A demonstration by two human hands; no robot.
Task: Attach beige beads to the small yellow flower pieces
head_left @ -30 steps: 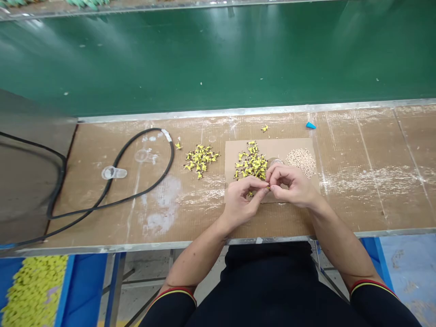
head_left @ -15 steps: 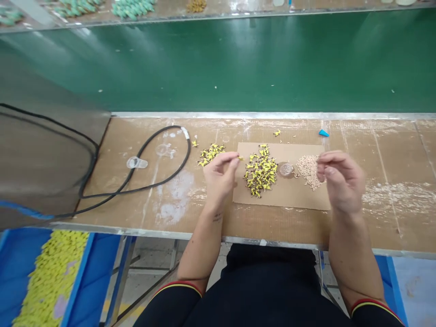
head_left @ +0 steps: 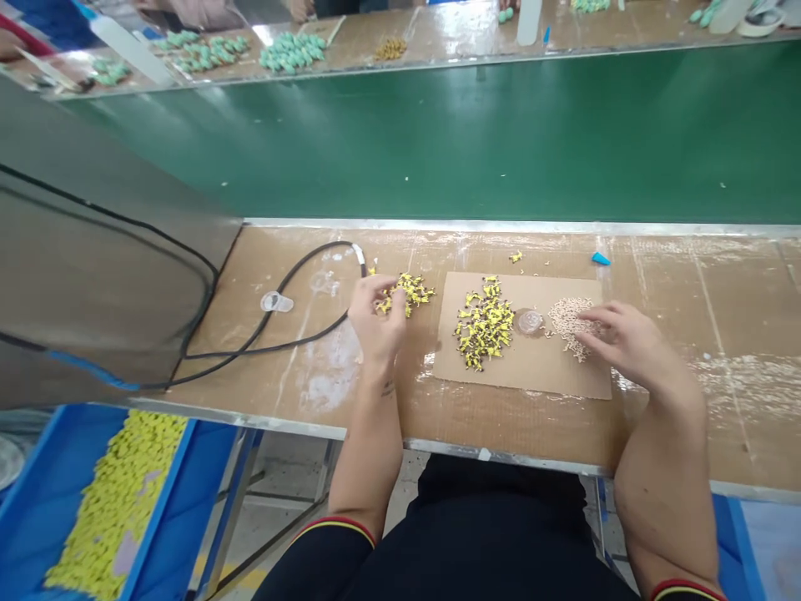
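Note:
My left hand (head_left: 375,319) hangs with curled fingers at the edge of a loose pile of yellow and black pieces (head_left: 406,293) on the bench. Whether those fingers pinch a piece is hidden. My right hand (head_left: 629,344) lies with fingers spread, its fingertips on a heap of small beige pellets (head_left: 571,327). Both the heap and a denser yellow-black pile (head_left: 485,325) sit on a cardboard sheet (head_left: 519,374). A small round transparent dish (head_left: 531,321) stands between them.
A black cable (head_left: 294,325) loops across the cardboard-covered bench (head_left: 719,334), near a clear plastic piece (head_left: 276,302). A blue wedge (head_left: 601,259) lies at the back. Beyond is a green conveyor belt (head_left: 476,142). Below left, a blue tray (head_left: 118,509) holds yellow pieces.
My hands have moved apart since they worked together over the cardboard. The left is now over the loose pile, and the right is on the beige pellets. The view has tilted farther up.

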